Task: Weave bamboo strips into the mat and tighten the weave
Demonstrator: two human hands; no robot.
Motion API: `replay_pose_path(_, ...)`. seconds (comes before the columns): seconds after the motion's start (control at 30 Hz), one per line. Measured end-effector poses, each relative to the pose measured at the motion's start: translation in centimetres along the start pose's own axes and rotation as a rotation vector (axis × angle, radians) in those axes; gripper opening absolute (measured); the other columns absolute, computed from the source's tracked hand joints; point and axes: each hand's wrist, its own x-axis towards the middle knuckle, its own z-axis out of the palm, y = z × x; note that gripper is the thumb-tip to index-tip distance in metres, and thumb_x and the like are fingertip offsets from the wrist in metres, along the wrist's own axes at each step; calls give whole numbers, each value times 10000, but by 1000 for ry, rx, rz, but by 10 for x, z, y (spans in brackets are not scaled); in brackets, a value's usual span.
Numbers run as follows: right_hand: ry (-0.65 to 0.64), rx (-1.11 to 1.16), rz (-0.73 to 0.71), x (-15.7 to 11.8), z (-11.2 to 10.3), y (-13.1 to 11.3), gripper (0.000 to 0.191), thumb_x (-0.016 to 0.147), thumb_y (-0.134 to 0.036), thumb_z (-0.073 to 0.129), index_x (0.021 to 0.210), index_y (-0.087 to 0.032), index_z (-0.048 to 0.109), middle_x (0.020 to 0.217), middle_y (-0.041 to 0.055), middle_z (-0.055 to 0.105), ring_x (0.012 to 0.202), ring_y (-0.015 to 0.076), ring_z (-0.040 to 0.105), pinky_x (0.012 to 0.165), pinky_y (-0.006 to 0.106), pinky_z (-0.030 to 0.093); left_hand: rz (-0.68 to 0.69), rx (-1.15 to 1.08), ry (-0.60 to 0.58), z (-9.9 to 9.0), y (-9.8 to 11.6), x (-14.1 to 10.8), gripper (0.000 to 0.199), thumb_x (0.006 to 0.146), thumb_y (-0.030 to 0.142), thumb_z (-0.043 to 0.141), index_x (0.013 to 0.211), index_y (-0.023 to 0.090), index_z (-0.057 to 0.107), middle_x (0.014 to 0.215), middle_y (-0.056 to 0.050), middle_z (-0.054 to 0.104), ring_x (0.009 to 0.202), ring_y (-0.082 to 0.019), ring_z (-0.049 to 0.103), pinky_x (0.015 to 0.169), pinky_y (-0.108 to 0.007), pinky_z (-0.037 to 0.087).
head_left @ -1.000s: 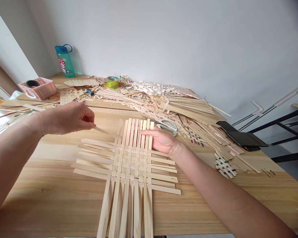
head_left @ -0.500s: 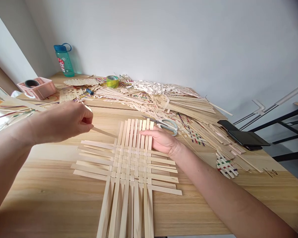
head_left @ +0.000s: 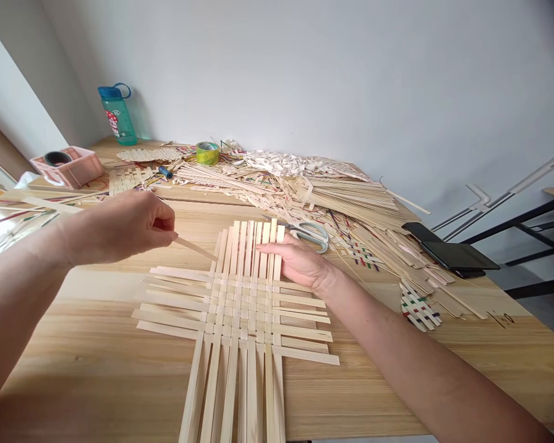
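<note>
A flat woven mat of pale bamboo strips (head_left: 240,307) lies on the wooden table (head_left: 74,363), with long loose ends sticking out on all sides. My left hand (head_left: 129,231) hovers left of the mat's upper end, pinching a thin bamboo strip (head_left: 196,248) between thumb and fingers. The strip's tip points toward the mat. My right hand (head_left: 295,261) lies flat with its fingers resting on the upper strip ends. Just beyond those fingers are steel scissors with pale green handles (head_left: 310,237).
A large heap of bamboo strips and offcuts (head_left: 313,194) covers the table's far side. Around it are a roll of tape (head_left: 207,153), a pink box (head_left: 67,167), a water bottle (head_left: 117,115), a dark phone and tablet (head_left: 452,253), and a small coloured weave (head_left: 419,307).
Both hands stay nearly where they were, and the strip remains in my left hand. The view has shifted slightly.
</note>
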Motion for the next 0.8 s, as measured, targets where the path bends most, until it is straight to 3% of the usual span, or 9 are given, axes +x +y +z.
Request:
replay_pose_path(0.17, -27, 27, 5, -1, 1, -2, 253, 666, -243, 821, 912, -205, 776, 937, 42, 781, 917, 209, 735, 925, 358, 567, 89, -192, -156, 7, -34, 26, 326, 777, 481, 621, 626, 192, 642, 557, 34, 401, 527, -104, 298, 470, -241, 216)
replay_pose_path(0.33, -21, 45, 24, 1, -1, -2, 246, 654, -242, 818, 893, -202, 777, 935, 42, 780, 891, 208, 733, 893, 361, 577, 121, -262, -198, 13, -52, 41, 357, 737, 507, 640, 602, 177, 609, 592, 28, 360, 569, -106, 280, 511, -235, 209)
replay_pose_path(0.67, -47, 5, 6, 1, -1, 1, 247, 685, -270, 820, 916, -203, 766, 961, 56, 780, 939, 225, 730, 911, 393, 567, 70, -171, -176, 8, -33, 28, 348, 781, 512, 614, 670, 186, 666, 572, 29, 381, 534, -111, 296, 468, -233, 219)
replay_pose_path(0.8, -54, 13, 3, 0, 0, 0, 240, 694, -264, 811, 921, -201, 760, 967, 58, 777, 934, 235, 735, 917, 417, 568, 131, -232, -223, 6, -33, 28, 338, 793, 496, 618, 698, 177, 679, 611, 22, 417, 569, -112, 318, 500, -223, 249)
